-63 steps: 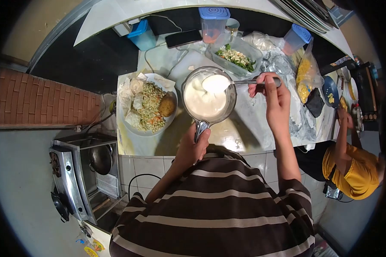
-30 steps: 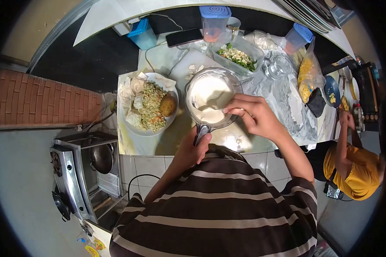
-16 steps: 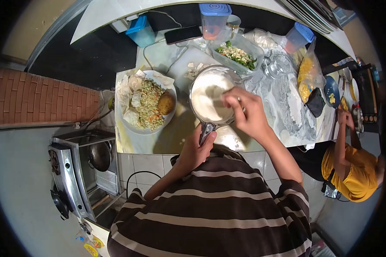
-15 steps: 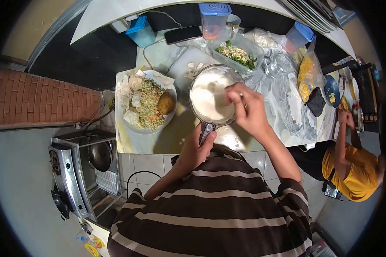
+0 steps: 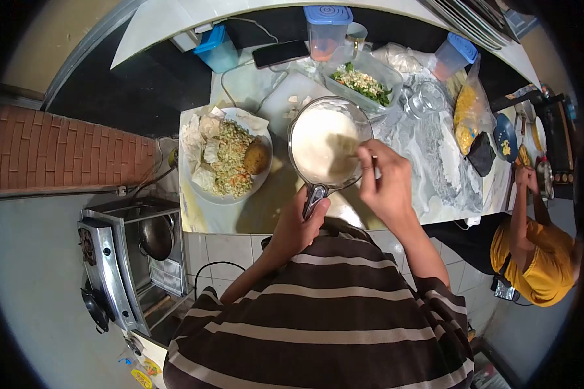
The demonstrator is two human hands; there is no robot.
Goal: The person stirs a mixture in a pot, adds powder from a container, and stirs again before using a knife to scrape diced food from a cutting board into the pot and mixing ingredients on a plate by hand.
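Observation:
My left hand (image 5: pixel 300 223) is closed around the handle of a saucepan (image 5: pixel 365 124), near the counter's front edge. Thick white batter (image 5: pixel 319 142) fills much of the pan. Over the pan's right rim, my right hand (image 5: pixel 390 185) pinches a thin-handled utensil (image 5: pixel 353 155) that reaches into the batter; its lower end is hidden. To the left, a plate (image 5: pixel 217 198) holds chopped vegetable mix (image 5: pixel 230 159), a brown breaded-looking lump (image 5: pixel 257 157) and pale crumpled wrappers (image 5: pixel 207 126). Behind the pan stands a clear container (image 5: pixel 396 78) of greens and chopped filling.
A phone (image 5: pixel 280 54), a blue-lidded tub (image 5: pixel 329 29) and a teal-lidded tub (image 5: pixel 217 52) stand along the back. White powder dusts the marble counter (image 5: pixel 425 162) at right, near a bag of yellow food (image 5: pixel 468 113). A co-worker in a yellow shirt (image 5: pixel 535 262) works at far right.
My right hand has shifted slightly right and down, from over the batter to the pan's right rim. My left hand keeps its hold on the handle.

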